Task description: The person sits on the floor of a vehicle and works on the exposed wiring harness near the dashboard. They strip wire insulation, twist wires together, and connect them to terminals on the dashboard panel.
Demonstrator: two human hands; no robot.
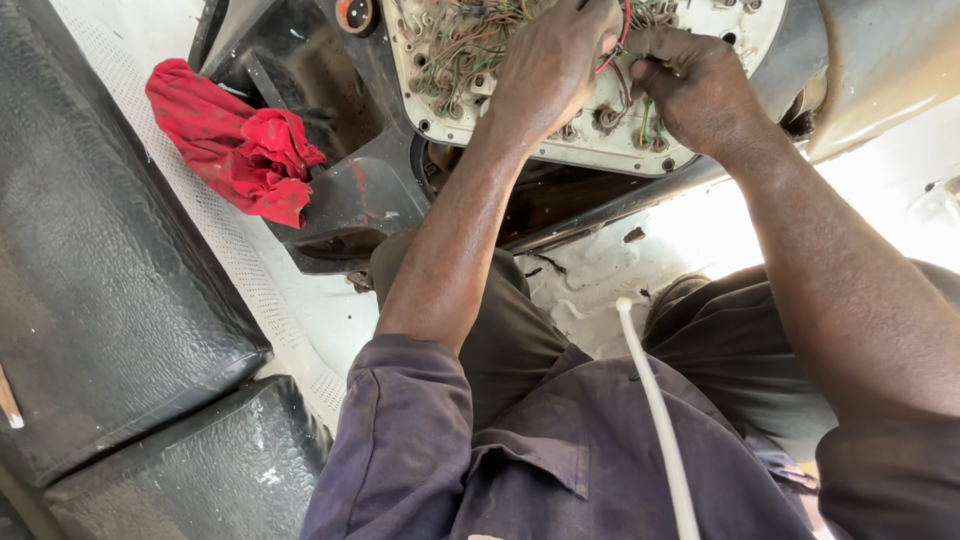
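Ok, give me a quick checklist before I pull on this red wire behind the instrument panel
1. Left hand on the wiring: ok, it rests on the tangle of wires on the white panel back.
2. Right hand gripping: ok, fingers closed beside the red wire.
3. Which hand really pinches the red wire: cannot tell, the fingers hide it.
4. Where the red wire ends: cannot tell, it runs out of view at the top.
5. Red rag clear of the work: ok, it lies off to the left on the black trim.
6. White tube clear of the hands: ok, it lies across the lap.
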